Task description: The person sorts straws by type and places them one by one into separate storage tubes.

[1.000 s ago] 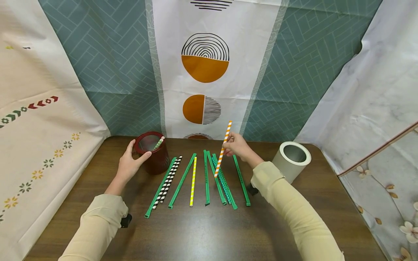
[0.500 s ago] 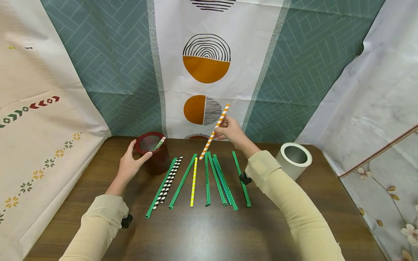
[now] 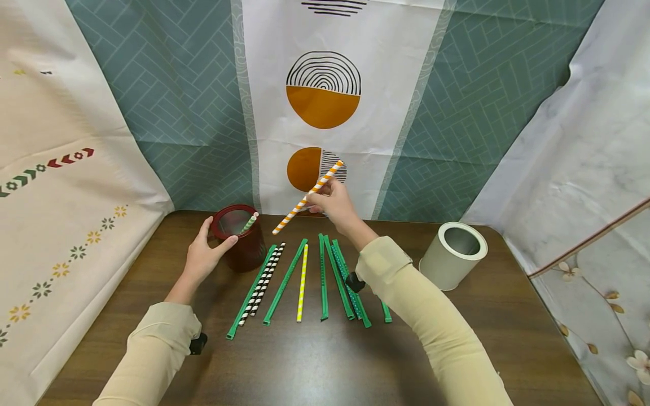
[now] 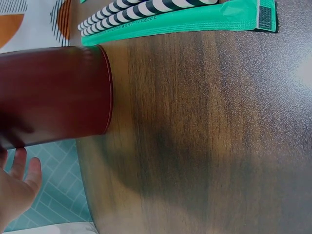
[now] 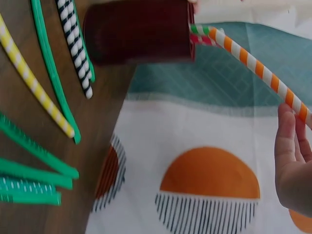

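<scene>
My left hand (image 3: pixel 203 254) holds the dark red cup (image 3: pixel 246 251) near its rim, thumb at the near side and fingers at the left. A green-and-white striped straw (image 3: pixel 249 224) leans inside the cup; the right wrist view also shows a pink straw end (image 5: pixel 204 40) at its mouth. My right hand (image 3: pixel 337 206) pinches an orange-and-white striped paper straw (image 3: pixel 294 211) in the air, tilted, its lower end pointing down and left toward the cup. In the left wrist view, the fingers (image 4: pixel 32 173) touch the cup's side.
Across the middle of the brown table (image 3: pixel 228 372) lie black-and-white straws (image 3: pixel 262 285), a yellow straw (image 3: pixel 302 285) and several green-wrapped straws (image 3: pixel 285 282). A pale grey can (image 3: pixel 447 265) stands at right. Patterned cloths hang behind and beside the table.
My right hand has carried the orange-striped straw left and up, away from the straws on the table, and the straw tilts more. My left hand stays at the cup.
</scene>
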Motion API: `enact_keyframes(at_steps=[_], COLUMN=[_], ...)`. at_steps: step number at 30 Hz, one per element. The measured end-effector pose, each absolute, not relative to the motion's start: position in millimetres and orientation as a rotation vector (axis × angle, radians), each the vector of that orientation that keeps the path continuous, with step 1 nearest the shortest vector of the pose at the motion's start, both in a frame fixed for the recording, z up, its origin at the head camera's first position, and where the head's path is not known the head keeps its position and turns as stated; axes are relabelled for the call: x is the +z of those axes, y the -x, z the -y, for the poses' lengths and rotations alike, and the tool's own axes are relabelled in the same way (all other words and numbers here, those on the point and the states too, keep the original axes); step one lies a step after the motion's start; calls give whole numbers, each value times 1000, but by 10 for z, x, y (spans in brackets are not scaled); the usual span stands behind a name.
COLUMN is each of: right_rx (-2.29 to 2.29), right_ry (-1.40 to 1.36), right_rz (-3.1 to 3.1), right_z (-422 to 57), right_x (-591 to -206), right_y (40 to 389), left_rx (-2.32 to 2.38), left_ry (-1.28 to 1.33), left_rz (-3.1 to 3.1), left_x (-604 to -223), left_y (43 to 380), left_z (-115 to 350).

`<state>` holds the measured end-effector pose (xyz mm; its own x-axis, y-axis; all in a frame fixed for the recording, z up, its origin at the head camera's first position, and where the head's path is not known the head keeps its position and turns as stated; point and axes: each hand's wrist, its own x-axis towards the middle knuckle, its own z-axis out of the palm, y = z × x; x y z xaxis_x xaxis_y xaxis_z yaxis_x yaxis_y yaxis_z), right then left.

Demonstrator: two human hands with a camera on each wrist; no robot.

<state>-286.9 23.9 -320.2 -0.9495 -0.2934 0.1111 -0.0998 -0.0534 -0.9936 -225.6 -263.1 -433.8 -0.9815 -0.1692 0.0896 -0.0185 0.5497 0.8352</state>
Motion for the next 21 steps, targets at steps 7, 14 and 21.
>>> enact_keyframes(at_steps=[7, 14, 21], right_rx=[-2210, -2231, -2130], right_ry=[427, 479, 527], right_rz=[-2048, -2088, -2232], right_z=[44, 309, 482], right_x=[-3323, -3388, -3445], right_y=[2785, 2731, 2754], left_rx=[-1404, -1395, -1407], left_ry=[-161, -172, -165], left_rz=[2609, 2608, 2604], left_x=[-4347, -4357, -4352], left_y=[2251, 2255, 2255], left_z=[2629, 2639, 2633])
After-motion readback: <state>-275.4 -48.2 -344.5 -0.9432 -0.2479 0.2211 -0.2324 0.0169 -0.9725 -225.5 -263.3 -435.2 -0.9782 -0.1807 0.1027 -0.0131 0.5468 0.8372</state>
